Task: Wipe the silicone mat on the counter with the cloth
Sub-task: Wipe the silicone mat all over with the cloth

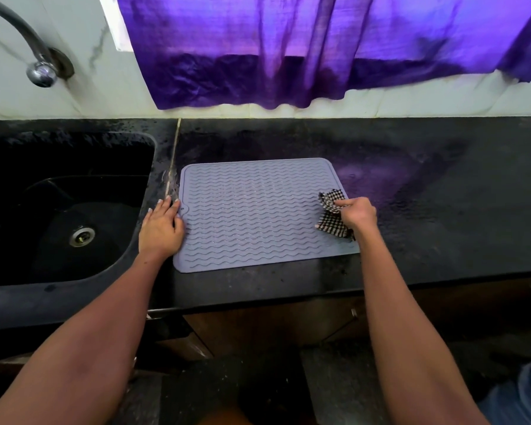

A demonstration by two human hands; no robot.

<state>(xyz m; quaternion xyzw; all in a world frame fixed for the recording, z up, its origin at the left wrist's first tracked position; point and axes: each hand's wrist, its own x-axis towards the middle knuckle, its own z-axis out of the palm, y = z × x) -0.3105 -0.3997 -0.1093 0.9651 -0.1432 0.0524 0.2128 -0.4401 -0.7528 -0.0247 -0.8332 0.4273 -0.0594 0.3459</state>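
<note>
silicone mat (252, 213): grey, wave-ribbed, laid flat on the black counter (442, 185), long axis running 9 to 3 o'clock. checked cloth (331, 214): bunched at the mat's 3 o'clock edge, gripped in the curled fingers of the right hand (357, 214). unwiped span is judged to lie toward 9 o'clock of it. left hand (161, 228): fingers straight, pressed flat on the 9 o'clock edge.

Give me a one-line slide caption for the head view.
Left hand steadies the grey mat on the black counter while the right hand holds a checked cloth.
</note>
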